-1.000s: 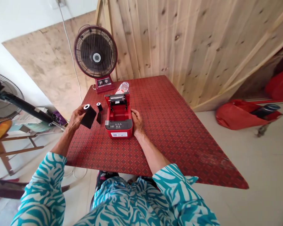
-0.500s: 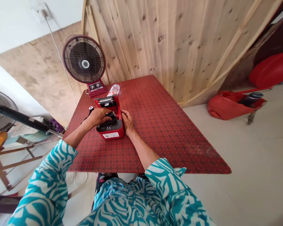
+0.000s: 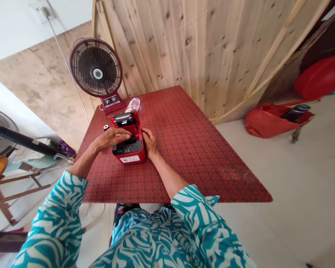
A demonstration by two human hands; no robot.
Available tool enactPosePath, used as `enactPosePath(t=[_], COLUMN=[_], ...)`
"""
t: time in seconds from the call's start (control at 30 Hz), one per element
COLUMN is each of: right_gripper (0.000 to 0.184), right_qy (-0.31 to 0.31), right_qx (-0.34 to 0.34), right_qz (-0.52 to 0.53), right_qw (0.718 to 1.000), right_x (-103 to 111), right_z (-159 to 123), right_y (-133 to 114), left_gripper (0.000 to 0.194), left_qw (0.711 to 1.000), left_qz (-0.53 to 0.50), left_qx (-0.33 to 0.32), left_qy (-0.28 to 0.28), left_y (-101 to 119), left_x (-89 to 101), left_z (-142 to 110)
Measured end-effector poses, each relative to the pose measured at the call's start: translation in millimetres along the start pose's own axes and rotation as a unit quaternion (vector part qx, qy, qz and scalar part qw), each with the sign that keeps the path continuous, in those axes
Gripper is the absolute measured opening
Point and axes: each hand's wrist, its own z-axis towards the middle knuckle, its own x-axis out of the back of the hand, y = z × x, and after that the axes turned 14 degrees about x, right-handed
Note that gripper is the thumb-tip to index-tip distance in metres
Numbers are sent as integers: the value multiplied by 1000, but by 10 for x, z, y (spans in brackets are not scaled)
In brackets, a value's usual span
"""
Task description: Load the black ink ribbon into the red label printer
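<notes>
A small red and black label printer point(image 3: 130, 158) stands on the table with its lid raised, showing a black roller and red inner walls. Over the open bay is my left hand point(image 3: 111, 137), palm down, fingertips together and reaching inside. Some black part lies under those fingertips; I cannot make out whether it is a roll or part of the printer. Against the printer's right side my right hand point(image 3: 150, 143) is curled, gripping it. A black roll with a white core point(image 3: 106, 127) sits on the table behind my left wrist, partly hidden.
A maroon table fan point(image 3: 97, 73) stands at the back left corner of the patterned red table point(image 3: 201, 160). A clear plastic bottle point(image 3: 134, 105) lies behind the printer. A red bag point(image 3: 265, 123) holding a dark bottle is on the floor at right; a standing fan point(image 3: 1, 132) is at left.
My left hand has shifted slightly and its fingers have drawn together. The black roll with a white end, visible in the bay before, no longer shows. My right hand stays at the printer's side.
</notes>
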Motion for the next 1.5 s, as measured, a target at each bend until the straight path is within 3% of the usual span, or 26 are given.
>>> enactPosePath(t=[0.17,0.43,0.5,0.63,0.77,1.0,1.13,1.23,1.3,1.4,1.47,1.5], right_gripper=[37,36,37,35,36,38,41,36,31,24,22,22], right_qy=[7,8,8,8,3,8,8,-30,-101,-245,-280,-276], right_qx=[0,-1,-2,-5,-9,-4,-30,43,142,287,321,334], right_qz=[2,-4,2,9,11,6,9,-48,-115,-249,-331,-351], right_qw=[1000,1000,1000,1000,1000,1000,999,997,978,892,842,830], right_x=[13,21,17,9,8,11,14,31,49,73,82,84], right_z=[-11,-17,-16,-10,-4,-18,4,-46,-147,-367,-504,-557], right_y=[2,-28,-23,-29,-36,-61,-221,-451,-622,-814,-865,-867], left_gripper=[35,23,23,27,30,22,19,17,17,17,15,13], left_qw=[998,997,994,961,916,903,897,887,878,871,876,880], left_qz=[-53,-18,15,102,166,197,194,187,190,194,181,166], left_qx=[-25,-9,-39,-169,-239,-247,-248,-264,-273,-274,-272,-275], left_qy=[4,75,103,192,275,291,309,329,345,358,354,351], left_y=[-79,-84,-62,2,10,-57,-64,-70,-74,-80,-83,-85], left_x=[-72,-183,-186,-216,-335,-593,-659,-701,-735,-785,-788,-770], left_z=[-249,-214,-231,-415,-681,-848,-867,-872,-873,-886,-901,-901])
